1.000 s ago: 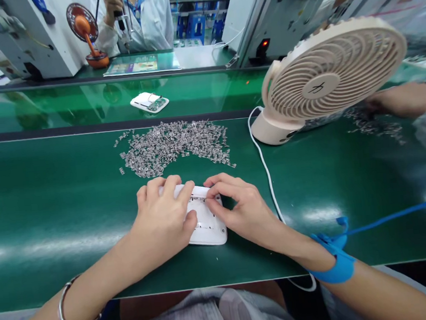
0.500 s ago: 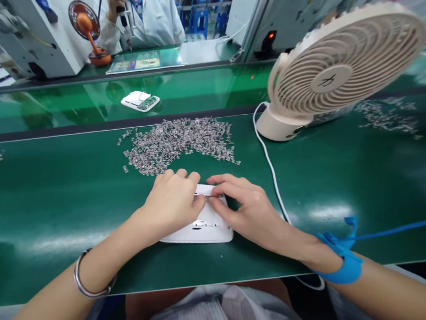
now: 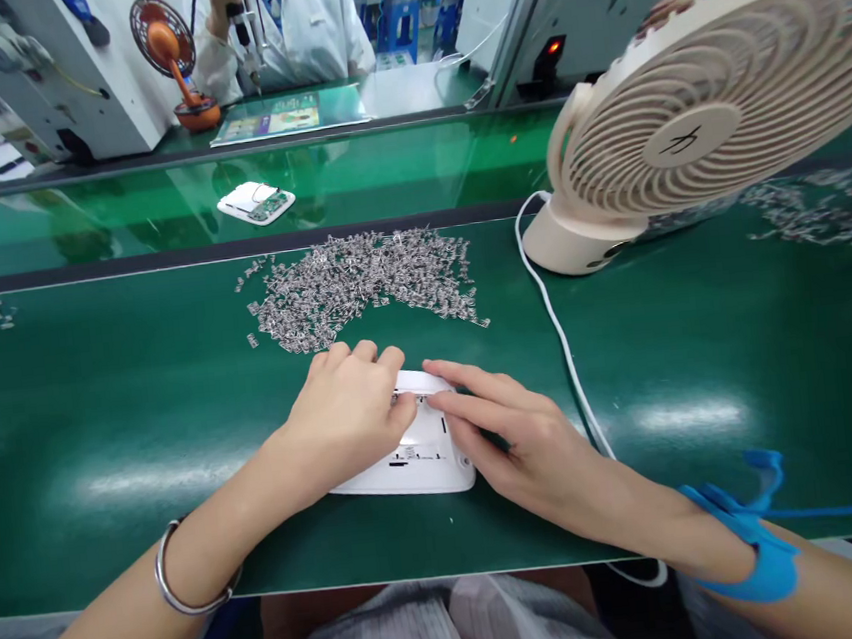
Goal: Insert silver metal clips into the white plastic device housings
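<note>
A white plastic housing [image 3: 441, 474] with small slots lies on the green bench in front of me. My left hand [image 3: 351, 407] covers its left part, fingers curled over the far side and thumb pressed near a slot. My right hand [image 3: 516, 431] is at the right edge, its fingers stretched and apart, the fingertips at the housing's upper right. A small metal piece seems to sit in the slot between my hands, too small to make out fully. Just beyond lies a heap of small metal clips [image 3: 362, 280].
A beige fan [image 3: 691, 138] stands at the right, its white cable [image 3: 558, 327] running toward me. Another white housing with a circuit board [image 3: 260, 203] lies on the green strip beyond. More clips [image 3: 814, 207] lie far right. A co-worker [image 3: 293, 31] holds a tool opposite.
My right fingers have loosened from a pinch at the slot and spread, the hand shifting slightly right. My left hand stays on the housing. The far housing has shifted left on the strip.
</note>
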Demonstrator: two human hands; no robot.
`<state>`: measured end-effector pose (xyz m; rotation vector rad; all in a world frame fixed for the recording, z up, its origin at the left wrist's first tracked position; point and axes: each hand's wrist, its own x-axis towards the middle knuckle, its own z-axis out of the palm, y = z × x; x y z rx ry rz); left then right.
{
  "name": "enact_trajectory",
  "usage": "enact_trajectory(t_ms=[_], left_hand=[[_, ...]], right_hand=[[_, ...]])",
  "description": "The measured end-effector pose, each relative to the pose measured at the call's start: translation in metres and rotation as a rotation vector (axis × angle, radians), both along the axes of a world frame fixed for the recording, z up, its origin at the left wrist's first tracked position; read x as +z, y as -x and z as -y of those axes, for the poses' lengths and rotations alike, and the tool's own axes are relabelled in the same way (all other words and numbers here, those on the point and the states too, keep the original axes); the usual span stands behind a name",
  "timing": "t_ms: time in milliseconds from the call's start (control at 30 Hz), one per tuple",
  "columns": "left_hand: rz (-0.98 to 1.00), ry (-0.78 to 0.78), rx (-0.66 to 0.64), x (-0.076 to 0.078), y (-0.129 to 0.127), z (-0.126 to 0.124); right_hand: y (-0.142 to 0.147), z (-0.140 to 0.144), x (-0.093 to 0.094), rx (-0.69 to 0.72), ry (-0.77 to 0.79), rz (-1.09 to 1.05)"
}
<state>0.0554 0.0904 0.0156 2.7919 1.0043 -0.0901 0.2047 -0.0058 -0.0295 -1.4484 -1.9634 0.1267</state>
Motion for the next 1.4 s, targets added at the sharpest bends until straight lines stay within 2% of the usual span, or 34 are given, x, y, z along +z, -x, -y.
enact_trajectory(t_ms=[200,467,533,633,733,900,1133,1300,1367,1400], left_hand=[[-0.014,-0.002,-0.003,0.0,-0.001,0.001],[-0.032,0.015,0.008,0.001,-0.002,0.001],[-0.036,0.008,0.009,0.001,-0.002,0.001],[-0.048,-0.006,-0.004,0.002,-0.001,0.001],[-0.06,-0.015,-0.016,0.002,0.0,0.001],[-0.049,-0.013,-0.023,0.001,0.001,0.001],[-0.033,-0.002,-0.044,-0.002,0.003,0.002],[-0.139,0.082,-0.093,0.013,0.029,-0.012],[-0.225,0.09,-0.027,0.02,0.048,-0.024],[-0.277,0.065,0.054,0.023,0.059,-0.032]], right_hand=[[0.0,0.001,0.0,0.013,0.0,0.048],[0.003,0.002,0.007,0.063,-0.03,0.22],[0.003,0.0,0.005,0.048,-0.016,0.138],[0.002,-0.007,-0.001,-0.029,0.004,-0.104],[0.003,-0.015,-0.005,-0.128,0.105,-0.272],[0.005,-0.024,-0.003,-0.174,0.287,-0.34],[0.006,-0.024,-0.002,-0.138,0.292,-0.355],[0.003,-0.023,0.001,-0.191,0.172,-0.429],[-0.004,-0.026,0.002,-0.25,0.095,-0.398],[-0.008,-0.027,0.003,-0.285,0.06,-0.376]])
